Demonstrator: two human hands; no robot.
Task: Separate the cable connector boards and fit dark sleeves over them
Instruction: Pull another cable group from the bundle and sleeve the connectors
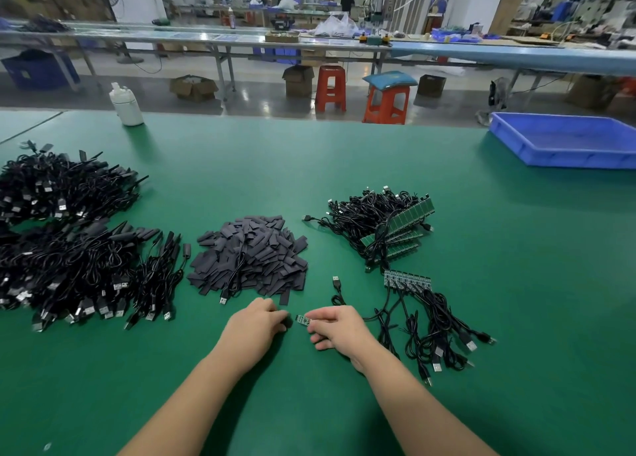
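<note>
Connector boards, small green circuit boards on thin black cables, are what we work with on the green table (344,166). At far left we see two heaps of black sleeved cables (69,235) with silver plugs. Just right of them sits a pile of flat dark grey sleeves (251,252). In front of that pile our left hand (256,325) rests on the table, its grip curled round something dark that we cannot make out. Close beside it, our right hand (335,328) pinches one small green connector board (302,319) between thumb and fingertips, holding it between both hands, low over the table. Further right lies a row of joined green boards (407,279), their black cables trailing towards us. Behind it sits a bundle of uncut green board strips (402,225) tangled with cables. At far right we see a shallow blue plastic tray (568,152); nothing shows inside it.
</note>
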